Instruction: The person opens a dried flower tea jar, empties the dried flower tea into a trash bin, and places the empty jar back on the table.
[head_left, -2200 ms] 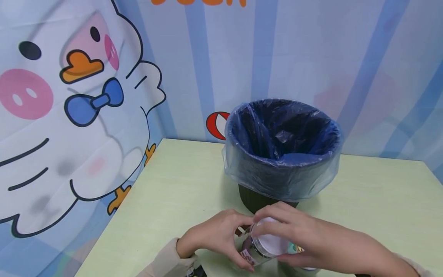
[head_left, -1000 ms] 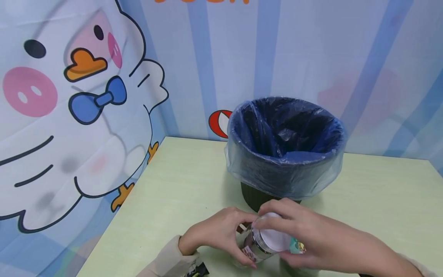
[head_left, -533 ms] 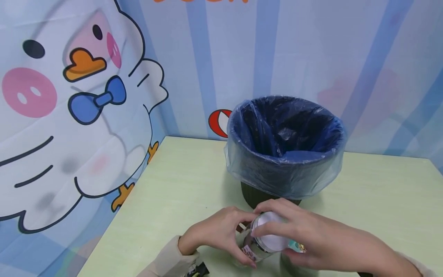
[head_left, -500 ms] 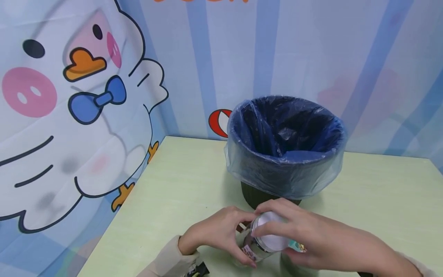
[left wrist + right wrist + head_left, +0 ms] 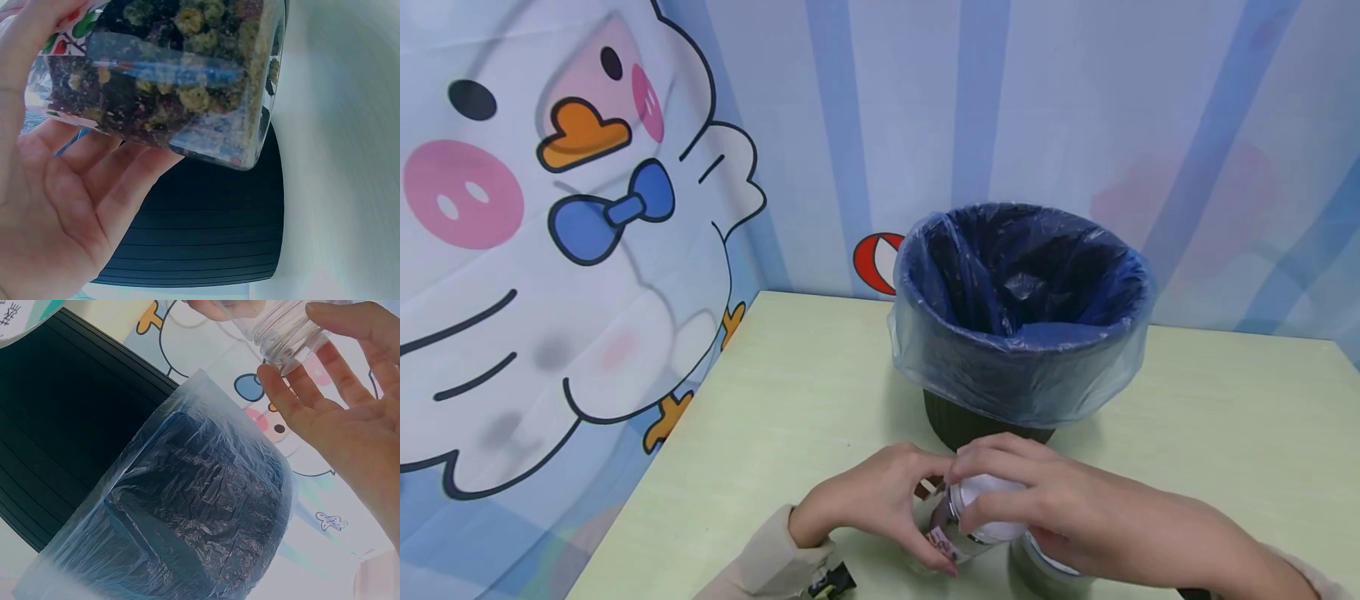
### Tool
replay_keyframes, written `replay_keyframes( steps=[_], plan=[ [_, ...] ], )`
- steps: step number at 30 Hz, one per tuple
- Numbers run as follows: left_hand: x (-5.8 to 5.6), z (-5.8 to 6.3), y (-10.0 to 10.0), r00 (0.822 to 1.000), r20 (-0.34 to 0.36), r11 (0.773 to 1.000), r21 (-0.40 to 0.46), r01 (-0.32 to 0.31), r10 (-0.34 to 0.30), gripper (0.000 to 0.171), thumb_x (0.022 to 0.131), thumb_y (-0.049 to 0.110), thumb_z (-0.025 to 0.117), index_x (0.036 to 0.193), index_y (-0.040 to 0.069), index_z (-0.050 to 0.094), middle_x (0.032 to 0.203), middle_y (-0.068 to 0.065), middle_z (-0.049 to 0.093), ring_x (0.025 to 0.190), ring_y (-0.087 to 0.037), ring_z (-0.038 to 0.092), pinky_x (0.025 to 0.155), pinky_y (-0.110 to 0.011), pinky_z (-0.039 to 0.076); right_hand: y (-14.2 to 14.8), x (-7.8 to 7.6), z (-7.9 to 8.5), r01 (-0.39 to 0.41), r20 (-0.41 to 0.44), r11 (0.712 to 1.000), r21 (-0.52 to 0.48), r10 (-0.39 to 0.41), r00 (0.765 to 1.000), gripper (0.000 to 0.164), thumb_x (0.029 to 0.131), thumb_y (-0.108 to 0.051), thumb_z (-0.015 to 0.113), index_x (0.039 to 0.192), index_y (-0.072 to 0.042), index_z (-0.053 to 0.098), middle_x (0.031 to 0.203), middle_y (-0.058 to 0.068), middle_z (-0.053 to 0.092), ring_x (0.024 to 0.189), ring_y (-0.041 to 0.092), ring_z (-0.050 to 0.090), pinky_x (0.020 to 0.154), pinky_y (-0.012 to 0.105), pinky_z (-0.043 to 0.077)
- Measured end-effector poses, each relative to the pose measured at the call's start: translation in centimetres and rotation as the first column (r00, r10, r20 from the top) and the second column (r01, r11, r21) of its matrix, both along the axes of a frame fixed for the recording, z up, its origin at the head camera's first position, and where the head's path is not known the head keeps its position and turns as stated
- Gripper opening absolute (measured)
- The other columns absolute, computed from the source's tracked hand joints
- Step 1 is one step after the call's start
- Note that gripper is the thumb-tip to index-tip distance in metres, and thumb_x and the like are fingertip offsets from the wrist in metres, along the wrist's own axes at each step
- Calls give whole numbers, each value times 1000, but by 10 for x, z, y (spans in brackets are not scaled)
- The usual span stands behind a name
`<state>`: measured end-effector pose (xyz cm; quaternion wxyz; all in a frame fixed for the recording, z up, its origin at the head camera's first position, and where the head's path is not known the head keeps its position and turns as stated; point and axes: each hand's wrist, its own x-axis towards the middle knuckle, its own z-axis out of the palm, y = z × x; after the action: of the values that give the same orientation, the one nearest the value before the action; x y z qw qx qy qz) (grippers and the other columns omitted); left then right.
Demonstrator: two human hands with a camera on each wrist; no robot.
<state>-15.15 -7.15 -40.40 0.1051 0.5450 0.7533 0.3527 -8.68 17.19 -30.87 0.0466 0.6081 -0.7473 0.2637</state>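
In the head view a clear jar [image 5: 947, 533] is tilted between both hands, its whitish lid [image 5: 988, 504] facing right. My left hand [image 5: 880, 496] grips the jar's body, thumb on the near side. Dried flower buds inside the jar [image 5: 181, 75] show in the left wrist view, with a printed label [image 5: 69, 31]. My right hand [image 5: 1052, 504] holds the lid with thumb and fingers bent round its edge. In the right wrist view ridges show at the jar's neck [image 5: 278, 337]. A second jar [image 5: 1045, 571] stands just right, partly hidden under the right hand.
Beyond the hands stands a dark bin [image 5: 958, 421] lined with a blue plastic bag [image 5: 1022, 375]. A small black packet [image 5: 833, 582] lies by the left sleeve on the pale table [image 5: 760, 433]. A printed cartoon backdrop [image 5: 850, 125] hangs behind.
The right hand's fingers have shifted round the lid, and its thumb has moved, showing more of the second jar's rim. The left hand keeps its grip on the jar.
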Motion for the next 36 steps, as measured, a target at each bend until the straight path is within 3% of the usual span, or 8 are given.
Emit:
replay_keyframes(
  steps=[3,6,8,11,17,24,31,36],
  plan=[
    [0,0,0,1000,-21,1000,-3,0,0,54,67,32,93,110,17,64,95,14,68,88,10,60,76,-11,50,4,3,2,40,38,997,65,-42,998,73,75,15,69,131,-30,56,148,-1,42,136,25,39,96,50,48],
    [0,0,-1,1000,-22,1000,-7,3,-4,56,68,32,93,113,17,64,98,13,68,89,11,59,75,-11,50,6,7,6,125,83,986,111,-134,987,65,85,-16,81,139,-35,51,156,0,32,140,24,33,93,48,50],
    [0,0,-1,1000,-14,1000,-12,0,0,61,68,33,93,119,17,64,101,13,68,90,11,59,75,-11,50,6,9,7,195,79,975,108,-204,976,65,86,-38,79,143,-35,48,155,-1,30,137,21,36,89,42,53],
    [1,2,-2,1000,20,1000,-17,-5,5,69,69,31,93,128,15,62,104,12,69,92,10,59,75,-12,51,4,10,7,270,44,961,63,-273,961,63,88,-47,74,143,-31,49,144,-4,40,122,13,47,82,29,54],
    [2,4,-3,1000,11,999,-26,-19,19,67,68,32,93,126,15,63,101,13,68,90,10,60,77,-11,50,2,7,3,285,-32,958,18,-285,958,53,89,-40,76,135,-22,56,123,-7,48,100,6,51,75,18,50],
    [1,4,-2,1000,7,999,-38,-16,16,78,67,36,93,135,19,58,105,15,67,94,8,59,72,-11,50,4,5,4,209,3,978,6,-209,978,52,89,-31,77,136,-22,56,128,-7,48,108,8,49,79,21,51],
    [2,3,0,1000,-3,1000,-25,-12,12,59,67,33,93,116,19,64,98,15,67,90,10,59,70,-11,50,5,3,3,129,42,992,1,-129,991,50,91,-21,74,137,-21,53,134,-1,47,116,13,48,83,25,52],
    [2,3,0,1000,5,1000,-23,-16,16,56,67,33,93,112,20,64,98,16,68,90,11,59,71,-11,50,5,3,2,94,93,996,8,-94,991,63,81,-3,78,136,-22,53,138,2,44,120,17,46,81,26,52]
  ],
)
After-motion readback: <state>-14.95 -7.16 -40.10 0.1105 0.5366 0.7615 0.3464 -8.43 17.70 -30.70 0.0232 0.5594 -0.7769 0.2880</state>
